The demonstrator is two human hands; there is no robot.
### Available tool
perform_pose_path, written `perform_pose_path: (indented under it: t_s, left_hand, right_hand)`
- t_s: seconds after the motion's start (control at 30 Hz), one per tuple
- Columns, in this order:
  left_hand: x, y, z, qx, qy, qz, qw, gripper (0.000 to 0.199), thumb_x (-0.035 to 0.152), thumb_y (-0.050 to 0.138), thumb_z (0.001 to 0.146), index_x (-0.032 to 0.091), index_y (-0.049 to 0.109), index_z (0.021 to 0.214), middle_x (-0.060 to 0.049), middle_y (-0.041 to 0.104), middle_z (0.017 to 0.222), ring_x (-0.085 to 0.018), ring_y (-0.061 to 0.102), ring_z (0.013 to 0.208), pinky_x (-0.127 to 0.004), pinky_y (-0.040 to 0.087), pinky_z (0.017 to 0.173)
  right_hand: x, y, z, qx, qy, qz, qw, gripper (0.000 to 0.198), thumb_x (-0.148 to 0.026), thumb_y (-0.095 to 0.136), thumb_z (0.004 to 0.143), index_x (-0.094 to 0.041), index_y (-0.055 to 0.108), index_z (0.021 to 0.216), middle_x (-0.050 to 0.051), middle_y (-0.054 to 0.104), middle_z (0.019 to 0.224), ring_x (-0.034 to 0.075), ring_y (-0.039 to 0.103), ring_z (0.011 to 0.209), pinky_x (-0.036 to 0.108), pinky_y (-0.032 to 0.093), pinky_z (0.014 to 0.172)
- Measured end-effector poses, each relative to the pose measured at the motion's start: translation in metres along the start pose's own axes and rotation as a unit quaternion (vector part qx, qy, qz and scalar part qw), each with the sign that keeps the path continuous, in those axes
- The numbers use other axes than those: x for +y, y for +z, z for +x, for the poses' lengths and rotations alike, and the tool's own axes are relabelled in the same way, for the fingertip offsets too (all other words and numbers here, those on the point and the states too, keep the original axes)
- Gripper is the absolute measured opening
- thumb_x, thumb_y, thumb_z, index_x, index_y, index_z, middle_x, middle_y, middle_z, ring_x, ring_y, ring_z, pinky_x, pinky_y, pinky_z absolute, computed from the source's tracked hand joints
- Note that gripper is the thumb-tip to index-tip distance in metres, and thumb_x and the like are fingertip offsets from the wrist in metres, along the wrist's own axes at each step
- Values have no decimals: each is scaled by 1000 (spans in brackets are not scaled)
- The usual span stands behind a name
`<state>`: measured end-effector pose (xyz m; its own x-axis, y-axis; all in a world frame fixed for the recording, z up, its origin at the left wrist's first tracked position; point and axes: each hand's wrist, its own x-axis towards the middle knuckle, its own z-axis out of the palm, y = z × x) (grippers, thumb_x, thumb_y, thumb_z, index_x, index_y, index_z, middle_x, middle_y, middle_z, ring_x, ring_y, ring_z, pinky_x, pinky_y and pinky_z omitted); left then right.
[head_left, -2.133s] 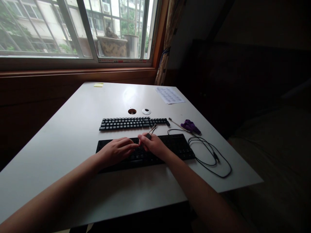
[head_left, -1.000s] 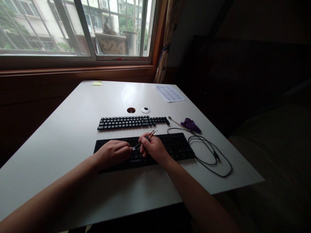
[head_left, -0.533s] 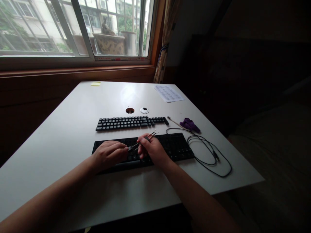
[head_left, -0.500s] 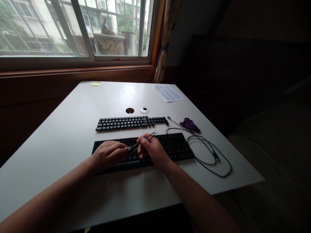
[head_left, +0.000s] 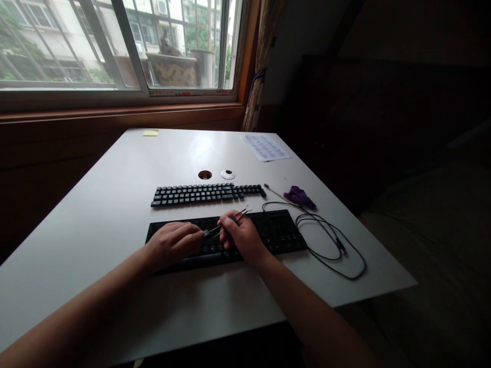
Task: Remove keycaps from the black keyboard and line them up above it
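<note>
My right hand (head_left: 241,234) is closed around a wire keycap puller (head_left: 240,214); wire ends stick out above and below the fist. Its lower wires reach toward a small dark keycap (head_left: 206,233), which my left hand (head_left: 177,239) pinches at the fingertips. Whether the wires still hook the keycap I cannot tell. Both hands are over a black keyboard (head_left: 284,230), hiding much of its left and middle. Behind it, removed black keycaps (head_left: 187,194) stand in rows laid out like a keyboard.
To the right lie a coiled black cable (head_left: 326,225), a purple cloth (head_left: 300,197) and a thin brush-like stick (head_left: 276,192). A round hole (head_left: 205,175) and its white cover (head_left: 227,174) are farther back, with a printed sheet (head_left: 266,147) and a yellow note (head_left: 151,132).
The keycap at my left fingertips and the puller have shifted slightly to the right. Both hands stay over the keyboard.
</note>
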<state>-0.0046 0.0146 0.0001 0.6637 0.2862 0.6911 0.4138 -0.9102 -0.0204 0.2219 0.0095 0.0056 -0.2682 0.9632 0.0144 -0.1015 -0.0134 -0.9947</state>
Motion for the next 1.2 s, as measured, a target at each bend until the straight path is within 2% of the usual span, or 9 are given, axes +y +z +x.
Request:
perform_pose_path:
  t_s: [0.23, 0.3, 0.4, 0.5, 0.63, 0.73, 0.9, 1.2]
  left_hand:
    - [-1, 7, -2, -24, -59, 15, 998, 14, 19, 56, 91, 18, 60, 105, -4, 69, 90, -12, 66, 73, -22, 52, 63]
    - [0, 7, -2, -13, -63, 20, 998, 14, 18, 58, 90, 19, 60, 104, -3, 69, 90, -12, 66, 73, -23, 52, 64]
    - [1, 8, 0, 7, -66, 26, 997, 15, 17, 60, 88, 19, 59, 103, -3, 70, 89, -12, 65, 71, -23, 53, 66]
    - [2, 7, 1, 17, -65, 28, 997, 16, 15, 61, 87, 19, 60, 102, -2, 70, 87, -12, 65, 71, -23, 53, 66]
    - [1, 8, -1, 25, -61, 27, 997, 16, 16, 62, 86, 19, 60, 102, -2, 70, 87, -12, 66, 71, -23, 53, 67]
    - [0, 8, -4, 20, -58, 12, 998, 16, 17, 62, 87, 19, 59, 102, -2, 70, 88, -12, 66, 72, -23, 52, 66]
    - [-1, 5, -4, 0, -28, -18, 999, 21, 18, 63, 87, 18, 58, 107, -4, 70, 89, -13, 66, 74, -25, 52, 65]
    - [1, 0, 4, -30, -5, -21, 999, 21, 18, 59, 90, 17, 57, 111, -6, 70, 92, -14, 66, 75, -25, 54, 67]
  right_hand:
    - [-4, 0, -6, 41, -91, -171, 980, 23, -41, 51, 94, -22, 60, 86, -4, 59, 58, 12, 56, 48, 24, 45, 52]
    - [-5, -2, -5, 60, -139, -215, 965, 23, -38, 49, 95, -22, 60, 84, -2, 59, 63, 14, 58, 59, 27, 47, 61]
    - [-6, -6, -4, 85, -235, -277, 928, 24, -31, 47, 96, -21, 60, 79, 3, 59, 80, 18, 59, 81, 33, 48, 79]
    - [-6, -10, -4, 64, -289, -295, 908, 21, -25, 44, 98, -21, 59, 84, 5, 55, 91, 18, 56, 88, 34, 47, 84]
    - [-6, -11, -6, -23, -308, -302, 902, 19, -24, 43, 100, -22, 62, 102, 5, 55, 95, 17, 56, 88, 32, 49, 81]
    - [-6, -10, -6, -71, -312, -331, 888, 20, -32, 51, 97, -23, 65, 110, 5, 56, 93, 18, 57, 88, 32, 50, 81]
    - [-3, -9, -3, -90, -316, -345, 879, 26, -40, 61, 91, -21, 69, 109, 5, 58, 87, 18, 58, 84, 32, 50, 78]
    - [-4, -11, -2, -111, -277, -321, 899, 23, -39, 64, 89, -22, 69, 104, 3, 57, 85, 15, 58, 76, 28, 50, 71]
